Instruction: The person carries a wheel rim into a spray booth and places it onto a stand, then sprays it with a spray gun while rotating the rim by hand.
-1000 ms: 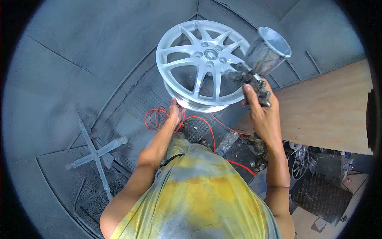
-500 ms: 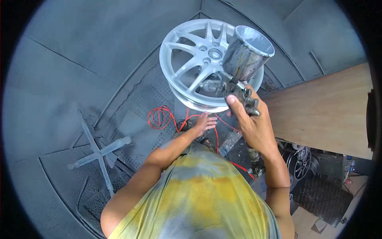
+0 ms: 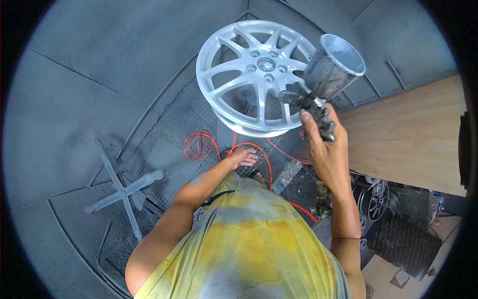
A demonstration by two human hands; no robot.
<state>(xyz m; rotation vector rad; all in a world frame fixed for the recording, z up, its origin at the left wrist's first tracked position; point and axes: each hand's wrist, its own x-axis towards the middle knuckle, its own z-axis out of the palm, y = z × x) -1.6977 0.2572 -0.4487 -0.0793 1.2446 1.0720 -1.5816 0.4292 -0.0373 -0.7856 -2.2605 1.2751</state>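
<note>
Grey overspray coats the booth floor (image 3: 74, 124) and the wall panels throughout. A silver multi-spoke alloy wheel (image 3: 265, 65) sits face-up and slightly tilted towards the far side of the floor. Its support is hidden beneath it.

Right hand (image 3: 326, 149): clenched round the grip of a gravity-feed spray gun (image 3: 306, 102), held over the wheel's right rim with the nozzle facing the spokes. Whether a finger presses the trigger cannot be told. The paint cup (image 3: 332, 62) on top is open and tilted.

Left hand (image 3: 242, 158): released, fingers spread, holding nothing. It is below the wheel's near rim and apart from it, above the red cable (image 3: 199, 145).

Handling, in my judgement: the wheel is rigid and fairly heavy, and its face is probably wet, so the outer barrel edge is the safer hold. The gun is top-heavy and could spill from the open cup.

Clearance: a plywood board (image 3: 413, 134) closes off the right side, near the gun arm. Cable loops lie underfoot, just in front of the wheel. A cross-shaped stand (image 3: 122, 192) lies on the floor well to the left. There is open floor between it and the wheel.
</note>
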